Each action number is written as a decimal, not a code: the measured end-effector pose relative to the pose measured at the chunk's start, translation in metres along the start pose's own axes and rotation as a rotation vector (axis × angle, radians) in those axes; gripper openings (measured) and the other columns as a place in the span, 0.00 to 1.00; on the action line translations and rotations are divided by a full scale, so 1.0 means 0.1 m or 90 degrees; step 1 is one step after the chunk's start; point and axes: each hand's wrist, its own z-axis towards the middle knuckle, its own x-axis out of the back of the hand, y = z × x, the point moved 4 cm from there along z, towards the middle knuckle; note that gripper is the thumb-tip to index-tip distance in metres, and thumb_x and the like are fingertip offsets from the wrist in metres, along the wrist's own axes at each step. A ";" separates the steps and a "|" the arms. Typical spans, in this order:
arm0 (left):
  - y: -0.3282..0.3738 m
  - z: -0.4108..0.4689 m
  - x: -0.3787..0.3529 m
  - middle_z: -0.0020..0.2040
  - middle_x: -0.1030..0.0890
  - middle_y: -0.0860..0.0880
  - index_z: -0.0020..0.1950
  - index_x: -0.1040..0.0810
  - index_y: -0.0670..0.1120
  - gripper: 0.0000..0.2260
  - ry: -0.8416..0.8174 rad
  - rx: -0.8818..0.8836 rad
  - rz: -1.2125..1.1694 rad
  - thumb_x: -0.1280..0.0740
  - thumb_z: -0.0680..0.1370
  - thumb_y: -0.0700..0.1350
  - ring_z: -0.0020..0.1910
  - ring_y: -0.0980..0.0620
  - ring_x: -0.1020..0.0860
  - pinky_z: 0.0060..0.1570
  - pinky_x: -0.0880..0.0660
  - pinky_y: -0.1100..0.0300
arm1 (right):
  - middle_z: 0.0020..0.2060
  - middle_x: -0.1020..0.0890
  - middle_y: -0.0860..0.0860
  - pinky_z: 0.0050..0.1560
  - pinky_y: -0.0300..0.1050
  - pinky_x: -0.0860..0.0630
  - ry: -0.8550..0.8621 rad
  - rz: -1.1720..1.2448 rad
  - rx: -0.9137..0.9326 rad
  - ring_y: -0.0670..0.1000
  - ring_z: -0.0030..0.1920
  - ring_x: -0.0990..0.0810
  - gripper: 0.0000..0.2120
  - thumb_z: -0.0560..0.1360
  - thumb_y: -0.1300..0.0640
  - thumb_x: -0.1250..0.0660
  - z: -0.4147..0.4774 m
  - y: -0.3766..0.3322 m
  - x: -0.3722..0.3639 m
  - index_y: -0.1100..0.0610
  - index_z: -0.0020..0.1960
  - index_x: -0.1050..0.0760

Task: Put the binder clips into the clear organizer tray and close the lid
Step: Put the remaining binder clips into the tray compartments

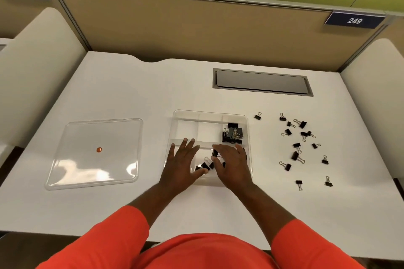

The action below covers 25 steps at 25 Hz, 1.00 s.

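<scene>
The clear organizer tray (209,117) sits mid-table, its lid (96,153) lying flat to the left, apart from it. A pile of black binder clips (232,133) fills the tray's right compartment; a few more clips (204,166) lie in the near compartment. My left hand (182,159) rests flat on the tray's near left, fingers spread, empty. My right hand (230,164) hovers over the near compartment, fingers pinching a black binder clip (215,153). Several loose clips (296,145) are scattered on the table right of the tray.
A small orange dot (99,149) marks the lid's middle. A grey cable hatch (262,82) is set into the white desk behind the tray. Beige dividers stand on both sides and at the back.
</scene>
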 end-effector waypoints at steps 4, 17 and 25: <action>-0.04 0.02 0.07 0.79 0.40 0.50 0.77 0.35 0.48 0.38 -0.014 -0.003 -0.001 0.45 0.75 0.73 0.80 0.53 0.50 0.76 0.50 0.41 | 0.70 0.24 0.49 0.77 0.58 0.44 -0.050 -0.024 -0.010 0.50 0.72 0.29 0.24 0.76 0.49 0.31 0.12 -0.06 -0.08 0.52 0.71 0.27; 0.32 0.26 -0.10 0.80 0.43 0.50 0.78 0.38 0.49 0.39 -0.054 -0.050 0.026 0.42 0.75 0.72 0.80 0.53 0.53 0.77 0.54 0.43 | 0.82 0.51 0.48 0.79 0.60 0.58 -0.122 -0.114 -0.098 0.46 0.81 0.56 0.42 0.78 0.33 0.41 -0.19 0.33 0.31 0.53 0.82 0.49; 1.03 0.62 -0.40 0.80 0.45 0.51 0.79 0.40 0.50 0.38 -0.065 -0.071 0.004 0.42 0.75 0.71 0.80 0.54 0.54 0.77 0.54 0.43 | 0.82 0.51 0.49 0.78 0.63 0.55 -0.106 -0.113 -0.121 0.47 0.81 0.55 0.40 0.79 0.33 0.42 -0.38 1.02 0.85 0.53 0.82 0.48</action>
